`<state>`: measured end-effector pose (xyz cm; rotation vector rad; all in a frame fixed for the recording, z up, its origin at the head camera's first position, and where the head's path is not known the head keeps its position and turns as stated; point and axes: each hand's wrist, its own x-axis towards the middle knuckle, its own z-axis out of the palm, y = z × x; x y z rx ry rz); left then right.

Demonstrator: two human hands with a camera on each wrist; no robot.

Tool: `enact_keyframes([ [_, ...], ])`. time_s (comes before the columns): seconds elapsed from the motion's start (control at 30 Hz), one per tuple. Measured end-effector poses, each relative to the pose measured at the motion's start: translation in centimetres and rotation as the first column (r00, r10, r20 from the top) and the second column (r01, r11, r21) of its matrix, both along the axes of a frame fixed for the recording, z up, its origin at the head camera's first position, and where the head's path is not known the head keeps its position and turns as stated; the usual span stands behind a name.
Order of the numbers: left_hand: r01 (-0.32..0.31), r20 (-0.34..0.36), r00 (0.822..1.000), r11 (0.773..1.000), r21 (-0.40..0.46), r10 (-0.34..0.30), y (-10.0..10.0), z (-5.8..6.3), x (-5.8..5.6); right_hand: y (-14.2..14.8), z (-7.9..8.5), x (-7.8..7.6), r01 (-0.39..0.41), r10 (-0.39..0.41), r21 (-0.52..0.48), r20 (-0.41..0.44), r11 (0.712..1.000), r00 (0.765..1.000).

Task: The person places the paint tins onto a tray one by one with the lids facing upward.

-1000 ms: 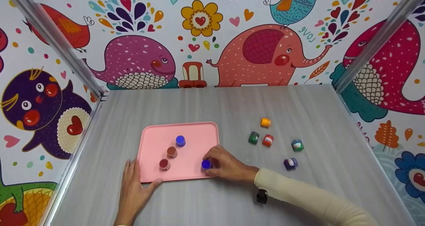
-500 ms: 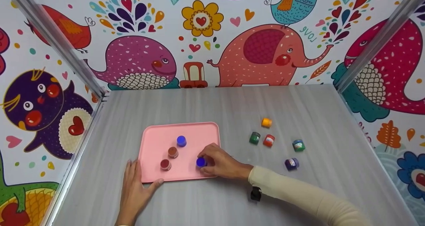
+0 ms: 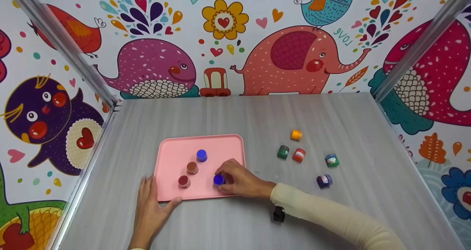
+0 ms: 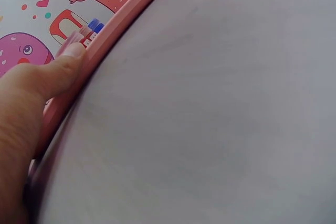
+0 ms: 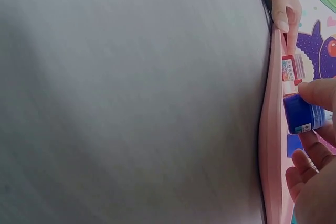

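Note:
My right hand pinches a small dark-blue paint jar between thumb and fingers, over the right front part of a pink tray. In the right wrist view the jar is upright, its cap towards the wall side. My left hand rests at the tray's front left corner, fingers straight along the left edge and thumb on the front rim. Standing in the tray are a dark-red-capped jar, a brown-capped jar and a blue-capped jar.
Right of the tray, several paint jars lie on the grey table: yellow, dark green, red, green and purple. Patterned walls and metal posts border the table.
My right hand has moved left with the blue paint jar, from the tray's right edge further in towards the other jars. The left hand has stayed at the corner.

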<state>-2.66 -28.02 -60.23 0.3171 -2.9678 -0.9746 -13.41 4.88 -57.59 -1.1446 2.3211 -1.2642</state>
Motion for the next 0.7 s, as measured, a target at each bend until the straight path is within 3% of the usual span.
enact_keyframes([
  [0.43,-0.001,0.027,1.000,1.000,0.001,0.001,0.0,0.0,-0.1,-0.8,-0.5,-0.1,-0.012,0.012,0.006,-0.027,1.000,1.000],
  [0.7,-0.003,0.046,0.999,1.000,0.009,0.002,-0.1,0.0,-0.1,-1.2,-0.6,0.2,0.009,-0.010,0.010,0.017,1.000,1.000],
])
